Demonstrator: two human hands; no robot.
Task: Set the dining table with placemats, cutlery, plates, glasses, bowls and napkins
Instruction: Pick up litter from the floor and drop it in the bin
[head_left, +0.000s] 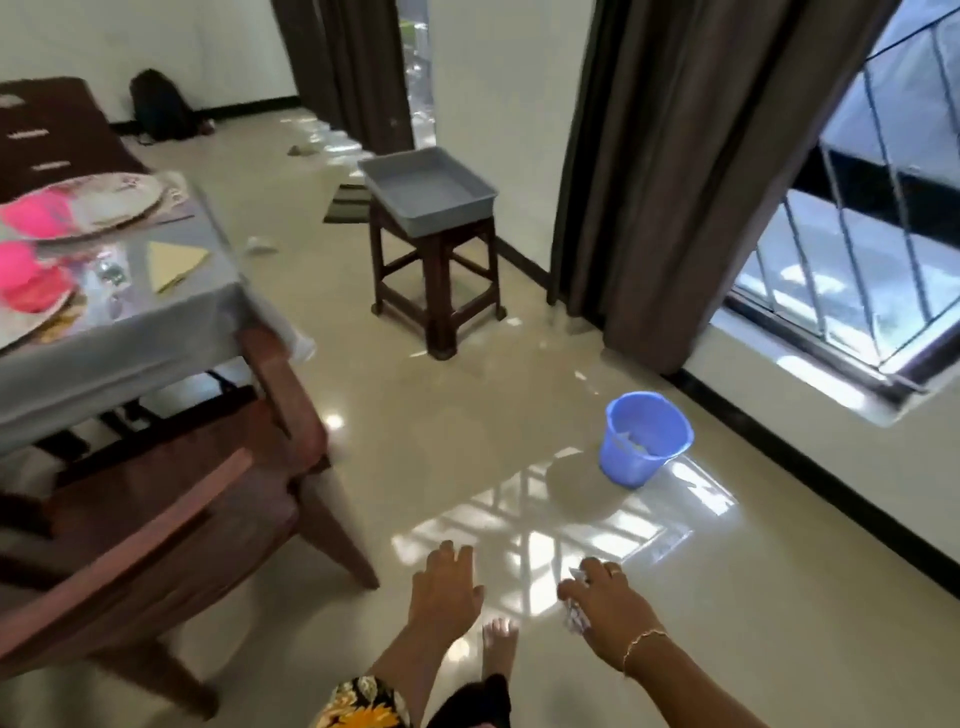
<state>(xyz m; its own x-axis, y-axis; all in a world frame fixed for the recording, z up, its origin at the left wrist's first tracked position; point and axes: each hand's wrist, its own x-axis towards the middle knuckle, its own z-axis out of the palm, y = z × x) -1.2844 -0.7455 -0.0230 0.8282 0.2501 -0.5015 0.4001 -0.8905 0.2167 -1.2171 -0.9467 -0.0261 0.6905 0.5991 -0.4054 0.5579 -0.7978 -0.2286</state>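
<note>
1. Looking down in the head view, the right hand (608, 608) pinches a small crumpled scrap (574, 618) between thumb and fingers. It looks like whitish paper or wrapper, but I cannot tell exactly.
2. The left hand (447, 587), just beside the right one, is spread with its fingers straight and holds nothing.
3. Ahead and a little right of the right hand, a blue bucket (647, 439) stands on the floor with some pale bits inside. The scrap is probably meant for it.
4. The scrap should be light, soft and crushable, so a fingertip pinch is enough. It may drift if let go from high up.
5. Far ahead and left of the left hand, past a wooden chair (208, 467), the table (130, 353) carries plates (135, 195), pink bowls (36, 213), a glass (109, 273) and a folded yellow napkin (174, 262).
6. I judge the plates stiff and breakable, best taken by the rim. The glass is likely slippery and wants a grip low round its body. The napkin is limp and should be lifted by a folded edge.
7. Straight ahead of both hands and well apart from them, a grey tray (447, 218) sits on a stool (441, 270).
</note>
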